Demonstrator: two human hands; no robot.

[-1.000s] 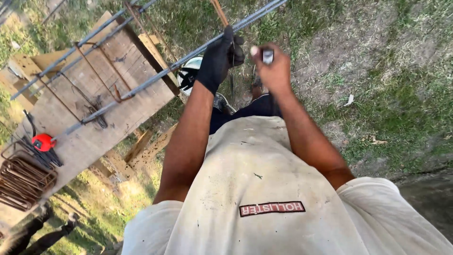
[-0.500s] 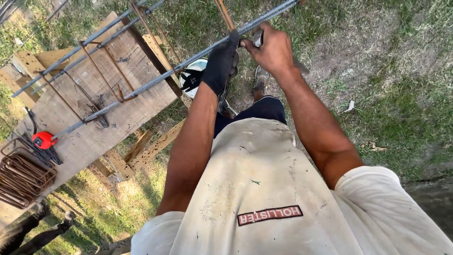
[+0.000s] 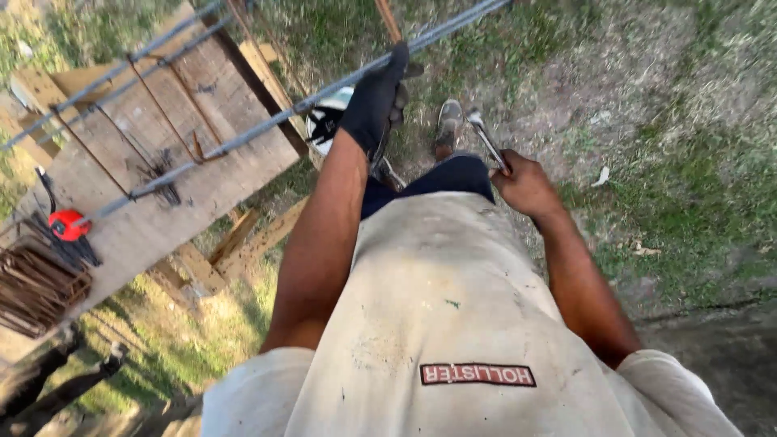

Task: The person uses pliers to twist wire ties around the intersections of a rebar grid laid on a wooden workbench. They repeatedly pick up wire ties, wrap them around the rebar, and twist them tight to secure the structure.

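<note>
The long steel rebar (image 3: pixel 267 121) is a thin, grey, ribbed rod with a dull sheen, and it runs as one straight line from the lower left, over the wooden worktop (image 3: pixel 162 210), up to the upper right edge of the view, where its far end leaves the frame. Its long axis lies on that diagonal, roughly level above the ground, and a second rebar (image 3: pixel 121 69) lies nearly parallel to it further up the worktop, with thin rusty stirrups (image 3: pixel 174 93) crossing both. The left hand (image 3: pixel 376 101), in a black glove, is closed around the long rebar near its upper right stretch, fingers wrapped over the top. The right hand (image 3: pixel 526 184), bare, sits well apart from the bar, lower and to the right, near the person's hip, and grips a slim metal tie tool (image 3: pixel 486 139) whose shiny tip points up and to the left toward a shoe (image 3: pixel 447 123). Just below the gloved hand a white round reel (image 3: pixel 328 121) shows behind the bar. On the worktop's lower left end lie a red-handled tool (image 3: pixel 69 225) and a stack of rusty bent stirrups (image 3: pixel 36 287). Grass (image 3: pixel 688 194) and bare soil fill the ground to the right.
</note>
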